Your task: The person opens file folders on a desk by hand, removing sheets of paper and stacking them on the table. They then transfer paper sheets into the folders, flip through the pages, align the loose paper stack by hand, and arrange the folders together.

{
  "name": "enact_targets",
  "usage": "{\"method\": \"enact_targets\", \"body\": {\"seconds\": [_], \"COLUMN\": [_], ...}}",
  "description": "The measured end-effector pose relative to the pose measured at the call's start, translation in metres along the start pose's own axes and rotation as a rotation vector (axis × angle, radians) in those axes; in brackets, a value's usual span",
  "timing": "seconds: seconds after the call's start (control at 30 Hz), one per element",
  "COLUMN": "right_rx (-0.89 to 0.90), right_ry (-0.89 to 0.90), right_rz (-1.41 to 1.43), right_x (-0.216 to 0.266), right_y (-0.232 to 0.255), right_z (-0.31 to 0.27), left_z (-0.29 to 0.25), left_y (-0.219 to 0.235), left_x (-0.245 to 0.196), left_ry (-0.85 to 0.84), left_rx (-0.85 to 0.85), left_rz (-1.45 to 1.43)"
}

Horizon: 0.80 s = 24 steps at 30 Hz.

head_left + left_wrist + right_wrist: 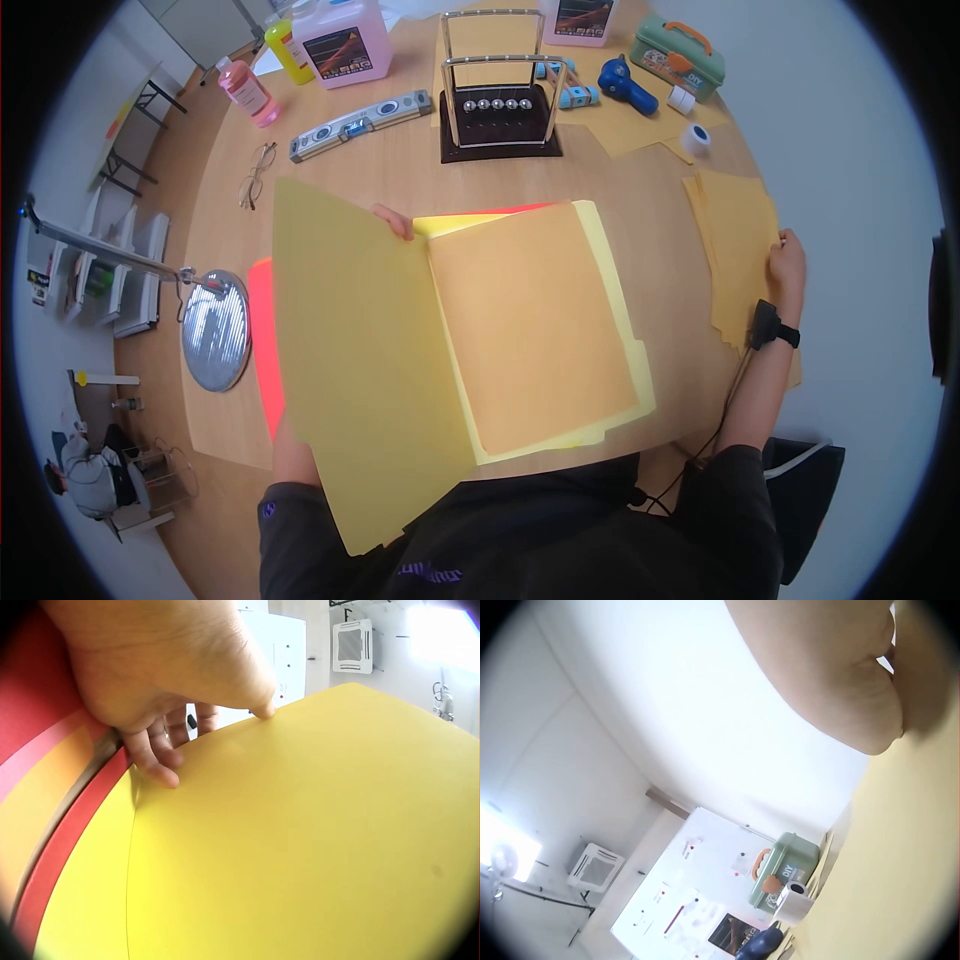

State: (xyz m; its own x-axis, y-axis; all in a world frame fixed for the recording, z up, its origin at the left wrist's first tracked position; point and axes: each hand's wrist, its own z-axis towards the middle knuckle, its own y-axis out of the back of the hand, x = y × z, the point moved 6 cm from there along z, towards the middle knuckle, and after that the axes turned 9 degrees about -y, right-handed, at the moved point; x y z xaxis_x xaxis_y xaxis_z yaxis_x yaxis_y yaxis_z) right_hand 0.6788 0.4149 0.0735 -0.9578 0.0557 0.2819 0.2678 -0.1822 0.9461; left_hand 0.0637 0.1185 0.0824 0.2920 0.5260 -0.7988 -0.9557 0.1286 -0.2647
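Note:
A yellow file folder point(365, 370) stands open at the middle of the table, its front cover raised toward the left. My left hand point(395, 222) grips that cover at its top edge; in the left wrist view the thumb of this hand point(180, 667) lies along the edge. Inside the folder lies a plain tan sheet point(535, 325). Far to the right, my right hand point(788, 262) holds the outer edge of a fanned stack of manila sheets point(735, 250). The right wrist view shows that hand point(847, 690) at a sheet's edge, most fingers hidden.
A red folder point(262, 340) juts out at the left beside a round lamp point(216, 330). Behind are glasses point(257, 178), a spirit level point(360, 125), a Newton's cradle point(500, 110), a blue tool point(628, 85), tape point(695, 140), a green box point(678, 58) and bottles point(248, 92).

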Motion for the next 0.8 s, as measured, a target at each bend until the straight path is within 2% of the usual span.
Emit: {"method": "enact_targets", "body": {"seconds": [0.07, 0.1, 0.17, 0.2, 0.27, 0.3, 0.37, 0.4, 0.43, 0.47, 0.67, 0.7, 0.77, 0.8], "right_rx": [-0.056, -0.055, -0.47, -0.474, -0.508, -0.513, -0.11, -0.112, 0.034, 0.181, 0.184, 0.186, 0.057, 0.062], "right_ry": [-0.041, -0.035, 0.208, 0.207, 0.381, 0.384, 0.327, 0.327, 0.331, 0.333, 0.406, 0.399, 0.502, 0.487], "right_rz": [-0.177, -0.191, -0.137, -0.15, 0.053, 0.055, 0.242, 0.247, 0.166, 0.084, -0.037, -0.034, -0.061, -0.062], "right_x": [0.013, 0.021, 0.052, 0.06, 0.09, 0.102, 0.119, 0.118, 0.117, 0.12, 0.131, 0.129, 0.133, 0.136], "right_y": [0.003, 0.002, 0.024, 0.028, 0.041, 0.045, 0.033, 0.03, 0.015, 0.003, 0.008, 0.005, 0.007, 0.007], "right_z": [-0.005, -0.009, -0.027, -0.029, -0.037, -0.044, -0.054, -0.059, -0.063, -0.07, -0.085, -0.083, -0.083, -0.085], "left_z": [-0.016, -0.049, -0.126, -0.153, -0.158, -0.14, -0.008, -0.106, -0.007, -0.006, -0.004, -0.047, -0.22, -0.264], "left_y": [-0.005, -0.005, -0.003, -0.002, -0.001, -0.003, 0.003, -0.039, -0.001, -0.002, -0.003, -0.013, -0.049, -0.053], "left_x": [0.0, -0.011, -0.041, -0.052, -0.049, -0.053, 0.02, -0.076, 0.022, 0.026, 0.044, 0.027, -0.057, -0.075], "left_ry": [-0.012, -0.013, -0.016, -0.02, -0.037, -0.043, -0.054, -0.056, -0.055, -0.054, -0.029, -0.023, -0.003, 0.008], "left_rx": [-0.01, -0.019, -0.024, -0.022, -0.016, -0.013, -0.005, 0.0, 0.005, 0.01, 0.034, 0.041, 0.059, 0.069], "left_rz": [-0.006, -0.015, -0.039, -0.051, -0.06, -0.058, -0.046, -0.041, -0.038, -0.036, -0.032, -0.031, -0.036, -0.042]}}
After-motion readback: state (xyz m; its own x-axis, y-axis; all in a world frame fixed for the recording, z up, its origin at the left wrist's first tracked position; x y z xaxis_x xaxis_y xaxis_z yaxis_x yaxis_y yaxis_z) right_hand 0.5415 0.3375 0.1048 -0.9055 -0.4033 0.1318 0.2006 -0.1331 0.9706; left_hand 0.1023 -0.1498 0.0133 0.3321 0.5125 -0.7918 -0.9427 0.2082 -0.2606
